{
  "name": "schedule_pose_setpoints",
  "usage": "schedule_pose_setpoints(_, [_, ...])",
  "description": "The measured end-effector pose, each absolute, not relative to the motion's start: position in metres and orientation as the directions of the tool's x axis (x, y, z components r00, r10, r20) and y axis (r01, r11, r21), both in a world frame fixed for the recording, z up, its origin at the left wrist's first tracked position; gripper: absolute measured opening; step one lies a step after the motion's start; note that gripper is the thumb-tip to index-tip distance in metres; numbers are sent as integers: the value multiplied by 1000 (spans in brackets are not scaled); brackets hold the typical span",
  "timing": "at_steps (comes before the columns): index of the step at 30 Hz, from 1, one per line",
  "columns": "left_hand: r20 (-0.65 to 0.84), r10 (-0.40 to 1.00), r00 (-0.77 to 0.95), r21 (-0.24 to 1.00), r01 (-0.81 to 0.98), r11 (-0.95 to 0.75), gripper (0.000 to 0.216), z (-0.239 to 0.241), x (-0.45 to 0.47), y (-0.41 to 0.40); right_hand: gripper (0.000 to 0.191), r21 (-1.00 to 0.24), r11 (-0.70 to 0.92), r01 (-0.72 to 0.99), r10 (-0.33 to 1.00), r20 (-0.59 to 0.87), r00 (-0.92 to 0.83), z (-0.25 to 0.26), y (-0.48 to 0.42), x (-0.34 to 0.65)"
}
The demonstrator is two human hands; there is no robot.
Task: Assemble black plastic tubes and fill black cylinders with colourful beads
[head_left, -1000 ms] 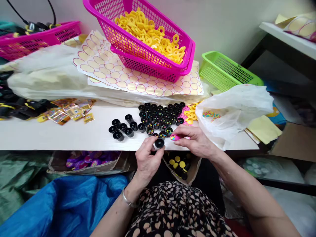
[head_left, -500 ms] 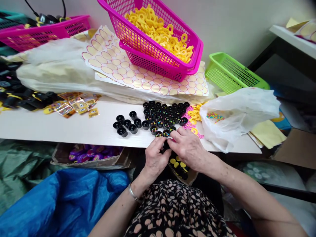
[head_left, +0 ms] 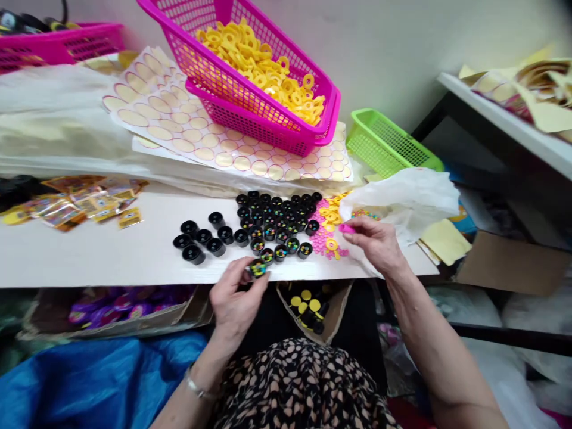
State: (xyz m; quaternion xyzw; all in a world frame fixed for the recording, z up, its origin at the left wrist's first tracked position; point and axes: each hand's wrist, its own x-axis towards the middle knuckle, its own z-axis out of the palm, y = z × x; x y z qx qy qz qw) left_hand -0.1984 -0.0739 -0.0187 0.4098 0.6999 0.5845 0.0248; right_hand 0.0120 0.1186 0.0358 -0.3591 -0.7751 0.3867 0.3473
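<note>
My left hand (head_left: 236,295) is closed around a small black cup (head_left: 258,268) with yellow, green and other bright beads inside, at the front edge of the table. My right hand (head_left: 378,241) pinches a small pink piece (head_left: 346,229), mostly hidden by the fingers, so its kind is unclear. That hand is beside an opened white plastic bag (head_left: 402,193) with multicoloured beads (head_left: 365,214) in it. Between the hands stand many black cups (head_left: 281,235), several with coloured beads in them. Pink beads (head_left: 322,235) and yellow rings (head_left: 331,245) lie to their right.
Stacked pink baskets (head_left: 268,128) with yellow rings stand on sticker sheets (head_left: 187,134) at the back. A green basket (head_left: 393,143) is behind the bag. Packets (head_left: 98,202) lie left. Below the table edge are a box of yellow-topped black pieces (head_left: 333,325) and a box of purple items (head_left: 111,310).
My hands were together at the table edge and are now apart. The right has moved toward the plastic bag with the pink piece; the left shows the bead-filled cup. The view has shifted right.
</note>
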Motion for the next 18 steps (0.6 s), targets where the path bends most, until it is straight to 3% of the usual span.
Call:
schedule_pose_setpoints(2, [420, 525, -740, 847, 528, 66, 31, -27, -215, -76, 18, -780, 361, 512, 925, 228, -305, 27, 153, 33])
schedule_pose_setpoints(5, [367, 440, -819, 864, 476, 165, 35, -40, -235, -78, 22, -454, 287, 844, 956, 187, -224, 19, 195, 55])
schedule_pose_setpoints(8, [336, 415, -845, 865, 452, 219, 34, -48, -244, -77, 24, -152, 244, 958, 970, 30, -243, 13, 218, 58])
schedule_pose_setpoints(10, [336, 421, -843, 861, 455, 225, 32, -52, -246, -76, 21, -70, 237, 969, 968, -74, -242, 11, 226, 53])
schedule_pose_setpoints(13, [346, 441, -828, 861, 467, 201, 32, -56, -247, -73, 15, -119, 279, 953, 948, -127, -294, 9, 235, 43])
schedule_pose_setpoints(18, [387, 443, -808, 865, 485, 130, 35, -56, -245, -78, 15, -458, 312, 832, 885, -178, -430, -5, 244, 37])
